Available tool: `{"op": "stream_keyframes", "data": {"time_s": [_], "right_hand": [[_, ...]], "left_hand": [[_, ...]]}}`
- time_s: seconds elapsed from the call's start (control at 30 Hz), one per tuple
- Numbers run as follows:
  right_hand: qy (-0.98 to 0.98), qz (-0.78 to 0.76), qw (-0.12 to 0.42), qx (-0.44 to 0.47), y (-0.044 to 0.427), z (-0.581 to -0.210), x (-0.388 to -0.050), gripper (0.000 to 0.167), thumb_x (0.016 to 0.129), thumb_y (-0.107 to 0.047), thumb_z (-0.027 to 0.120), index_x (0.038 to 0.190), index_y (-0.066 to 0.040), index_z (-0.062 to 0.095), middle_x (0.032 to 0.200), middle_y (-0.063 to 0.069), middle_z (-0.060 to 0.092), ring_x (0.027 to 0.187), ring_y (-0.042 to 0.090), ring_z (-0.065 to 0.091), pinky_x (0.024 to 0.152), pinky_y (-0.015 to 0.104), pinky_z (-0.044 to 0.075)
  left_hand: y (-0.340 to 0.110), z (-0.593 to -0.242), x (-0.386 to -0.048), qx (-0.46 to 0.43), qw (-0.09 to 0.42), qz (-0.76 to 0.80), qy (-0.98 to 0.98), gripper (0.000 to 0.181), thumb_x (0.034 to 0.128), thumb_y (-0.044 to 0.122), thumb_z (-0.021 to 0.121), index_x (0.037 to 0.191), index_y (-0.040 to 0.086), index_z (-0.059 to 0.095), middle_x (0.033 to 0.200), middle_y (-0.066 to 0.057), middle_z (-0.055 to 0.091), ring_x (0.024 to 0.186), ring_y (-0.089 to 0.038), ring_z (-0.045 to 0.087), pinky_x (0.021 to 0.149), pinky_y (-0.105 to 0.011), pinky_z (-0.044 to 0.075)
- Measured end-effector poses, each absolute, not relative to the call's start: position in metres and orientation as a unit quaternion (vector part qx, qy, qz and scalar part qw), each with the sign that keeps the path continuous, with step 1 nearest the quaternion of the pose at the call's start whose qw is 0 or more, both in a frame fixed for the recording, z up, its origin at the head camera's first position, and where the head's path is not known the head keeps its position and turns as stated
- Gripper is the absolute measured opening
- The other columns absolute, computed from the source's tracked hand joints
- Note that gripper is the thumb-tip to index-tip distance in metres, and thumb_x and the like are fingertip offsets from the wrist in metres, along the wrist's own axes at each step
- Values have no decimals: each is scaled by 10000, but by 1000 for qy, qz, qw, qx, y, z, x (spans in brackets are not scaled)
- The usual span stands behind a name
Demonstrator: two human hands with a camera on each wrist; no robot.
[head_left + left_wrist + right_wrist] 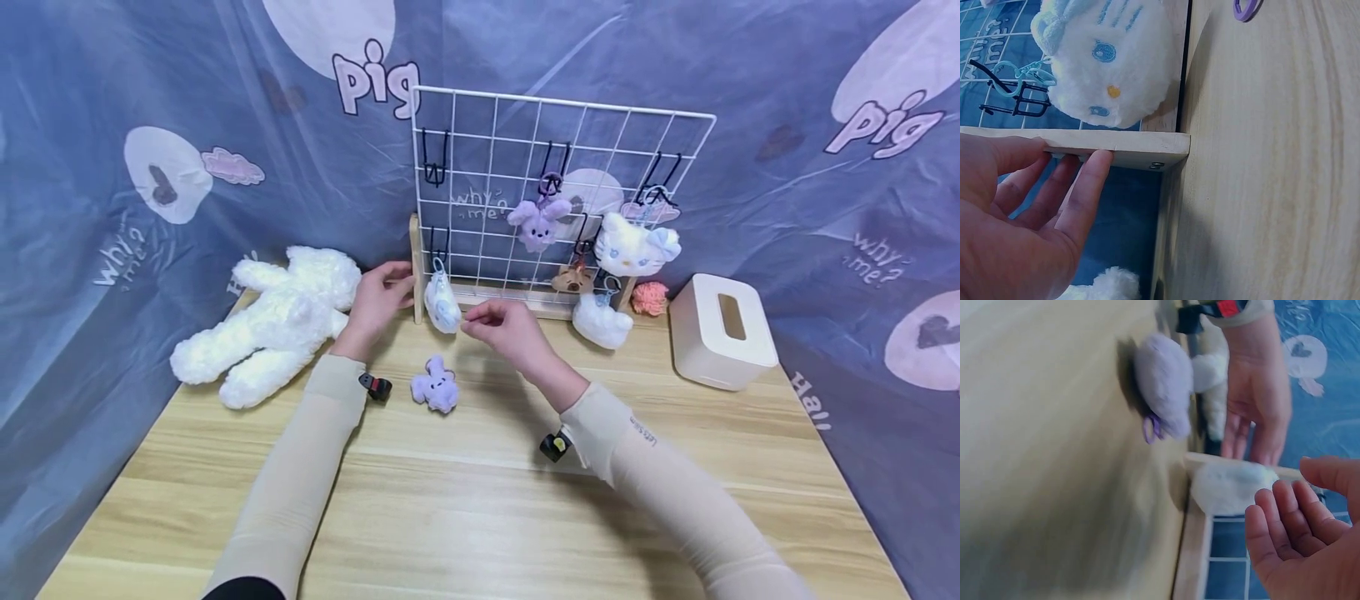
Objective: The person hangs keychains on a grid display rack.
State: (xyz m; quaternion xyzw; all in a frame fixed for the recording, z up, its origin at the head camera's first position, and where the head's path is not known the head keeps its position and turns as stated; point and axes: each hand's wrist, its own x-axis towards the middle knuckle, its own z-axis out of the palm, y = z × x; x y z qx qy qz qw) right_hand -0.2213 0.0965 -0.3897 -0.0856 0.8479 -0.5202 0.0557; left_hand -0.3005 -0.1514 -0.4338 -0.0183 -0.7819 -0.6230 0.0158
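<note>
A white plush keychain (442,303) with blue eyes and a yellow nose hangs by its pale blue ring from a low black hook at the rack's left end. My left hand (384,296) touches the outer side of the rack's wooden end post (1129,142), fingers fairly straight. My right hand (506,329) is just right of the white plush, its fingers (1285,519) loosely bent and nothing visible in them. Whether its fingertips touch the plush I cannot tell. On the table in front of the rack lies a purple plush keychain (436,386) with a purple ring.
The white wire grid rack (495,167) holds a purple plush (539,223), a brown plush (573,279) and white plushes (626,248) on hooks. Left of it lies a large white plush toy (273,325). At right are a pink tuft (649,297) and a tissue box (712,350).
</note>
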Motion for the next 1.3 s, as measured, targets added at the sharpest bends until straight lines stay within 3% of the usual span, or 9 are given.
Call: {"op": "stream_keyframes", "data": {"time_s": [0.33,0.77,1.1,1.3], "right_hand": [[869,-476,93,-97,76,-416,-216,169,1019,-148,817,1163,-59,826,1084,93,829,942,165,731,829,233,656],[875,-461,108,-101,54,-438,-213,170,1001,-168,815,1136,-65,819,1002,53,816,878,106,695,776,187,591],[909,-396,86,-94,42,-449,-215,180,934,-261,872,949,-109,777,866,-6,731,826,153,656,752,285,595],[934,-340,65,-94,35,-483,-235,245,855,-349,925,846,-194,736,867,-38,730,835,151,657,728,277,584]], "left_hand": [[-152,-434,-301,-19,18,-628,-778,374,1141,101,645,1489,-33,657,1448,-272,668,1261,-407,728,1012,-417,728],[-151,-432,-298,-24,20,-631,-775,368,1141,89,638,1480,-52,651,1434,-283,676,1239,-412,729,994,-448,733],[-150,-432,-300,-27,18,-630,-776,380,1145,93,632,1497,-50,642,1449,-286,671,1222,-383,732,1011,-429,729],[-151,-431,-298,-24,18,-629,-777,374,1144,89,633,1492,-47,645,1438,-282,672,1239,-406,729,999,-421,733]]}}
